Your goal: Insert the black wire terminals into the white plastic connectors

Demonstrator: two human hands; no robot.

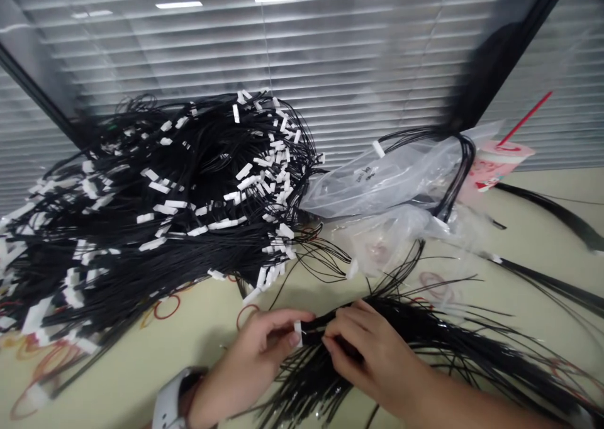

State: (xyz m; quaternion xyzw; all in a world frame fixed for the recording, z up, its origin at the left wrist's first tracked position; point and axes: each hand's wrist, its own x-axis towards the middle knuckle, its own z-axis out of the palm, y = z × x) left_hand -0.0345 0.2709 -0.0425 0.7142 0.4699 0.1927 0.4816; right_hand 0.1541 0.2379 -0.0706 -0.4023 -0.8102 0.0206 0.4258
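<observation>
A small white connector (298, 333) sits between the thumb and forefinger of my left hand (257, 347), which wears a watch at the wrist. Just to its right, my right hand (363, 347) is closed in a pinch by the connector's right side. It seems to grip a thin black wire, though the fingertips hide most of it. Beneath both hands lies a loose bundle of black wires (453, 344), its cut ends fanning out toward the lower left and its length running off to the right.
A large heap of black wires with white connectors (202, 158) fills the left and back. Clear plastic bags (358, 183) lie at the back middle, beside a pink cup with a red straw (503, 155). Rubber bands (167, 306) are scattered on the table; window blinds stand behind.
</observation>
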